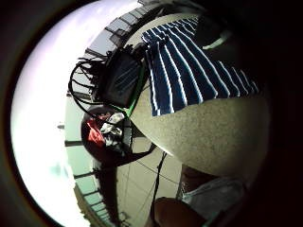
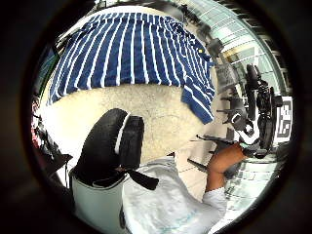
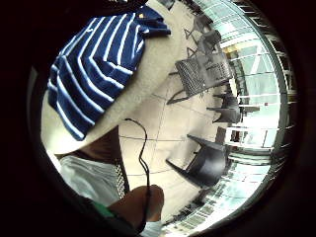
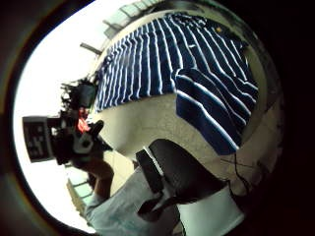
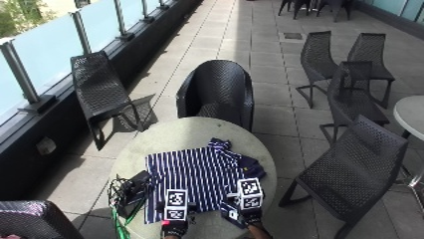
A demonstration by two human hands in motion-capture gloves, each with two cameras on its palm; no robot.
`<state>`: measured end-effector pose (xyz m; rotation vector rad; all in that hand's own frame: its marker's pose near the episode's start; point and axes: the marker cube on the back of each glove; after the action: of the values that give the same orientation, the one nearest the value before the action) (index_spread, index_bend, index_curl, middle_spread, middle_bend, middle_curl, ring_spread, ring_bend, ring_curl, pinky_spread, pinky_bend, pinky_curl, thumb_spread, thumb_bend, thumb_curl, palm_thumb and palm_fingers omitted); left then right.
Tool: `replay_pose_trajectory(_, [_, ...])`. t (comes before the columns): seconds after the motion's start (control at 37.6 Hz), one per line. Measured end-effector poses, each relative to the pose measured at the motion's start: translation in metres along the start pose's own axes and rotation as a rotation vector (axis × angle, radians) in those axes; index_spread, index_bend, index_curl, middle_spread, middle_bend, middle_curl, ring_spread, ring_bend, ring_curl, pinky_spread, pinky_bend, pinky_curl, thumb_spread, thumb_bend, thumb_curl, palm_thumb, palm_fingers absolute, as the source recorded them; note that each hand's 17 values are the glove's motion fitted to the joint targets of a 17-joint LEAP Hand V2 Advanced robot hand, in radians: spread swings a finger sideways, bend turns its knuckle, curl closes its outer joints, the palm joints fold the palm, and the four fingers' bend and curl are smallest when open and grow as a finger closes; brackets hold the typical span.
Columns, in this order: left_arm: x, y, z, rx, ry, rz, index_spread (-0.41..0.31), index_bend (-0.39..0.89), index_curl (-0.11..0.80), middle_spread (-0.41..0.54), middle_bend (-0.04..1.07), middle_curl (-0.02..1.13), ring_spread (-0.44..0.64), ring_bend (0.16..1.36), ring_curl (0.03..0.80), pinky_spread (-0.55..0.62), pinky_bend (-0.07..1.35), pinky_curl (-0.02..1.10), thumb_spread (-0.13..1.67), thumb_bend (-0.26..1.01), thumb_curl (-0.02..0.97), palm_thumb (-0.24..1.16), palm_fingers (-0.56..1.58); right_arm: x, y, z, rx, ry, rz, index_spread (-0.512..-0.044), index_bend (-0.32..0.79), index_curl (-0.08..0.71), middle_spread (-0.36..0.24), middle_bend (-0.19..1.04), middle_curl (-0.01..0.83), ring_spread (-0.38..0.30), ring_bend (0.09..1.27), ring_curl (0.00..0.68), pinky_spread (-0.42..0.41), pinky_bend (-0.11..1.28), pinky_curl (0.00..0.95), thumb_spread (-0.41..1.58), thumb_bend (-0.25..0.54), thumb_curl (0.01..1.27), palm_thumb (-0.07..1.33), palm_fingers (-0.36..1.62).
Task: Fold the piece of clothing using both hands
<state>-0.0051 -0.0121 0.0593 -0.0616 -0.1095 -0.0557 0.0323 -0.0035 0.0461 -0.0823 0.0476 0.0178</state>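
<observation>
Shirt (image 5: 202, 181) lies flat mid-table (image 5: 172, 137), collar toward 12 o'clock, so it's laid out for folding. Left hand (image 5: 174, 230) and right hand (image 5: 250, 219) sit apart at its 6 o'clock hem, probably lining up the first fold; can't tell whether either's fingers are gripping it.

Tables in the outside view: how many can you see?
2. The round table in front of the person has the striped shirt on it. The second table peeks in at the right edge. More may be hidden outside the view.

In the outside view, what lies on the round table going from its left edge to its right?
Black box with coiled cables → navy striped shirt → bare tabletop at the right edge.
</observation>
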Motion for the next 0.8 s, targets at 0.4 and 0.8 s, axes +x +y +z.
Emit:
replay_pose_trajectory(0.4, [-0.018, -0.032, 0.062, -0.202, 0.073, 0.021, 0.026, 0.11, 0.201, 0.065, 0.19, 0.33, 0.21, 0.63, 0.309, 0.27, 0.72, 0.33, 1.13, -0.02, 0.263, 0.27, 0.24, 0.004, -0.039, 0.081, -0.241, 0.011, 0.005, -0.357, 0.09, 0.173, 0.039, 0.17, 0.270, 0.178, 0.37, 0.242, 0.222, 0.65, 0.368, 0.99, -0.029, 0.25, 0.31, -0.06])
replay_pose_trajectory(0.8, [-0.034, -0.063, 0.061, 0.244, -0.010, 0.002, -0.130, 0.30, 0.318, -0.111, 0.21, 0.34, -0.05, 0.60, 0.290, 0.02, 0.62, 0.30, 1.24, 0.08, 0.326, 0.50, 0.78, 0.021, -0.070, 0.085, 0.132, -0.045, 0.033, -0.376, 0.21, 0.213, -0.118, 0.32, 0.327, -0.034, 0.51, 0.266, 0.106, 0.55, 0.315, 1.12, 0.088, 0.30, 0.59, 0.51])
